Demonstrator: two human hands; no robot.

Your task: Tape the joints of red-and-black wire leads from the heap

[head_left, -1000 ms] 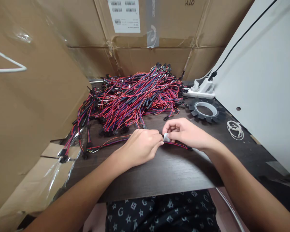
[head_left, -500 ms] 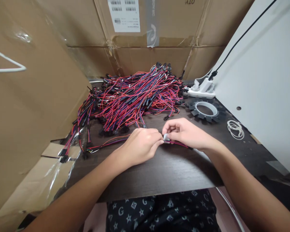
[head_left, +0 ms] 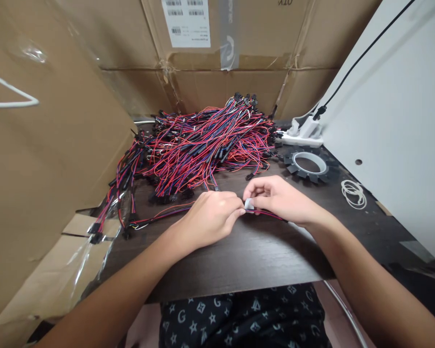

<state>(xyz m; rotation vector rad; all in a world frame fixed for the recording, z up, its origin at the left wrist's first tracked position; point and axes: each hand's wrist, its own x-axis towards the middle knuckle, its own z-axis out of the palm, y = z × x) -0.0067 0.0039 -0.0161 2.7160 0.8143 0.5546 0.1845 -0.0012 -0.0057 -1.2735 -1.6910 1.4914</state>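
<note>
My left hand is closed on a wire harness of red, blue and dark wires, which runs out to connectors on its left. Close beside it, my right hand pinches a small grey piece of tape against the same wires. The wires come out again under the right fingers and end near the right wrist. Behind both hands lies a large heap of wire harnesses with black connectors. Part of the tape is hidden by the fingers.
A tape roll with cut pieces stuck around its rim lies at the right, before a white power strip. Farther right is a coiled white cord. Cardboard stands behind and at left; a white panel stands right.
The tape piece has tilted up slightly between the fingers. Both hands hold nearly the same place on the wires.
</note>
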